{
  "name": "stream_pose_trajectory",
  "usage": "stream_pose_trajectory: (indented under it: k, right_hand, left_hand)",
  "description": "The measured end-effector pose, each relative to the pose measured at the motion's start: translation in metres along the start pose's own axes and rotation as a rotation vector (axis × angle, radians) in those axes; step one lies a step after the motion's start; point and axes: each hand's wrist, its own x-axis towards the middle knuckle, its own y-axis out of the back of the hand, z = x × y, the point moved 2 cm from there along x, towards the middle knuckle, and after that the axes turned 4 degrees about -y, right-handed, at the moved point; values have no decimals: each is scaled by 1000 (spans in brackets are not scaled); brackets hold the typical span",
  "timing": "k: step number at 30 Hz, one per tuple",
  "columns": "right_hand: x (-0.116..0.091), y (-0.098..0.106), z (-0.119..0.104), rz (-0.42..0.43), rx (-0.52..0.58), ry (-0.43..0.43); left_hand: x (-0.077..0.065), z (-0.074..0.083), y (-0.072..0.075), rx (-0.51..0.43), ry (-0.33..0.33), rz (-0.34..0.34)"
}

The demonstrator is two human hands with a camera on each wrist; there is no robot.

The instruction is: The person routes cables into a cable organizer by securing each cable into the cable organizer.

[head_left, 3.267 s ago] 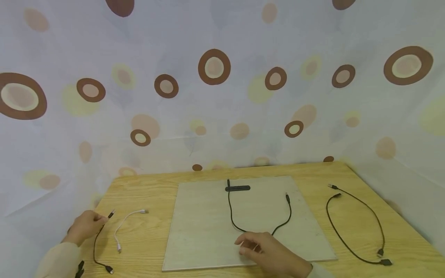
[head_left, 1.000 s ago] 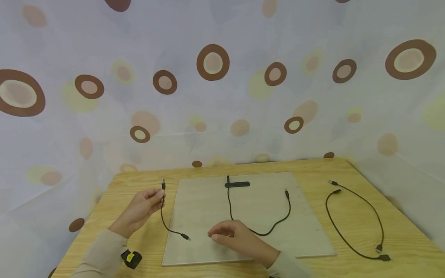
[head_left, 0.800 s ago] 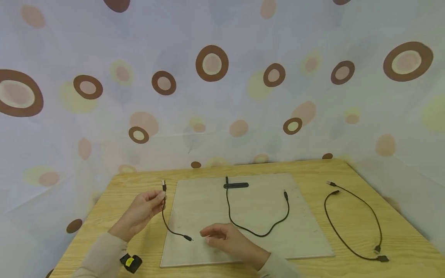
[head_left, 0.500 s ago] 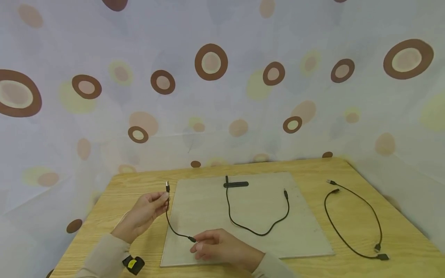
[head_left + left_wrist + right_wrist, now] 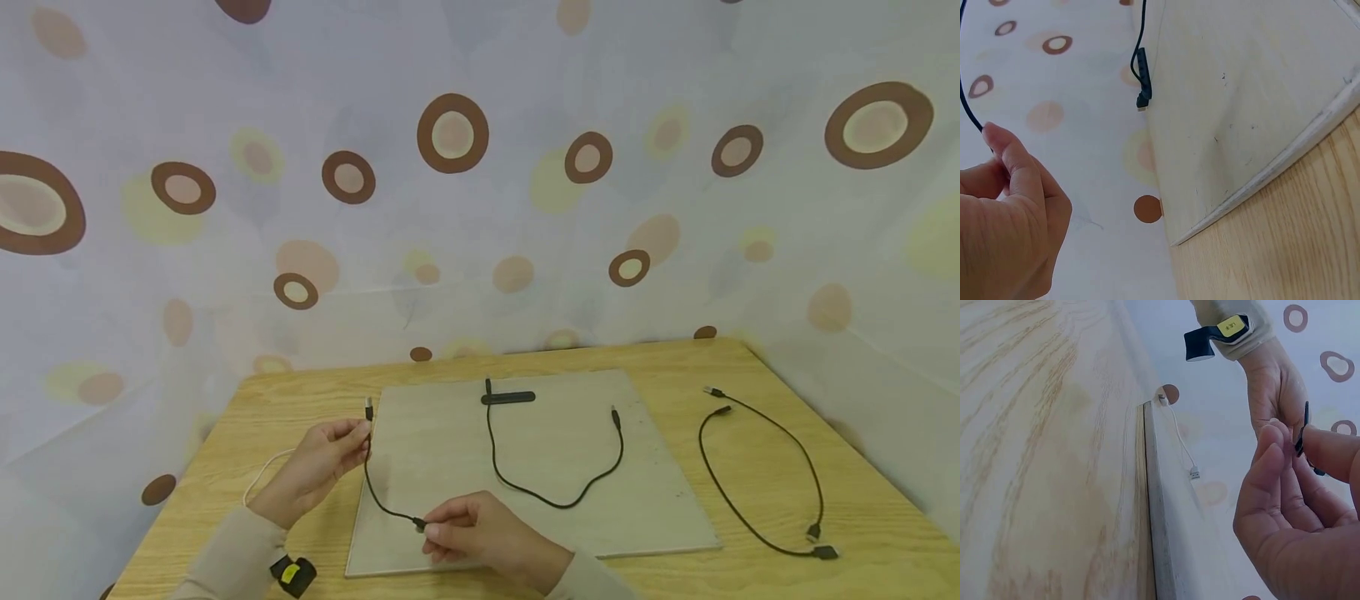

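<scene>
A short black USB cable hangs in a curve between my two hands, over the left edge of a pale board. My left hand pinches it just below its upper plug, whose metal USB end points up. At the lower end, my right hand pinches the small black connector between thumb and fingertips. In the right wrist view the connector shows between thumb and fingers. Behind my right hand on the board lies another black cable, running through a black cable clip.
A white cable lies on the wooden table left of the board, partly hidden by my left hand. Two black cables lie right of the board. A patterned curtain stands behind the table.
My left hand has lifted the short black cable off the table at the left and carried it right to the board. My right hand has moved left and taken hold of its lower connector.
</scene>
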Motion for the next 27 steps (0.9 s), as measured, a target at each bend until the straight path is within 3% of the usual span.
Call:
stream_pose_trajectory:
  k: [8,18,27]
  right_hand:
    - [-4,4,3,34,7,-11]
    - [-15,20,7,35,-58,43]
    - [-33,50,1,51,-134,77]
  left_hand:
    - [2,-3,-4,41,3,-8]
    - [2,-5,-19,312,-42,-108]
    - [10,-15,-35,389,-73,-107]
